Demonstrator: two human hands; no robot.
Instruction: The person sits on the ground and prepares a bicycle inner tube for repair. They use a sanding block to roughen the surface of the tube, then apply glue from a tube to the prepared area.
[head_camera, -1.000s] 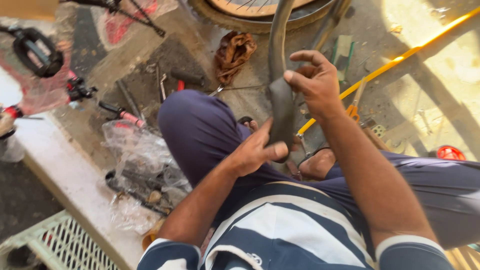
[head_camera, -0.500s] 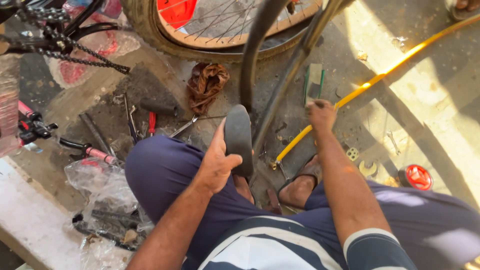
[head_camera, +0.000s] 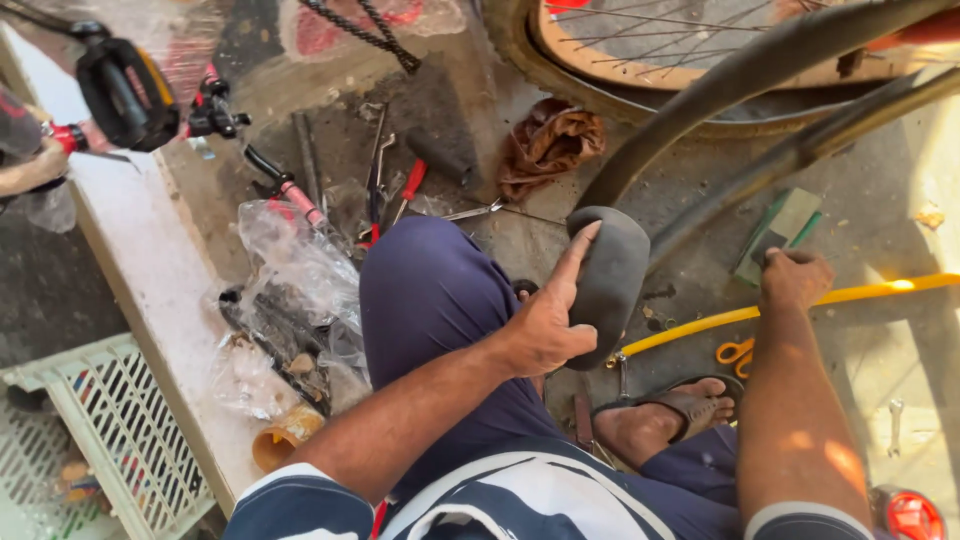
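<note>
A black rubber inner tube (head_camera: 612, 275) loops down from the upper right and folds over just above my knee. My left hand (head_camera: 550, 320) grips the folded end, index finger stretched up along it. My right hand (head_camera: 793, 278) reaches down to the ground on the right and closes on a small dark block beside a green-edged pad (head_camera: 785, 222); what exactly it holds is partly hidden. A yellow hose (head_camera: 790, 308) runs along the floor beneath that hand. My sandalled foot (head_camera: 665, 415) rests below.
A bicycle wheel (head_camera: 640, 60) with spokes lies at the top. Pliers, red-handled tools (head_camera: 385, 190) and a brown rag (head_camera: 550, 140) litter the floor. Plastic bags (head_camera: 290, 270) lie by a concrete kerb (head_camera: 140, 290); a white crate (head_camera: 100, 420) sits lower left. Orange scissors (head_camera: 738, 352) lie near the hose.
My right hand has let go of the tube and dropped to the ground on the right, onto a small dark block. My left hand keeps the folded tube end, now lower.
</note>
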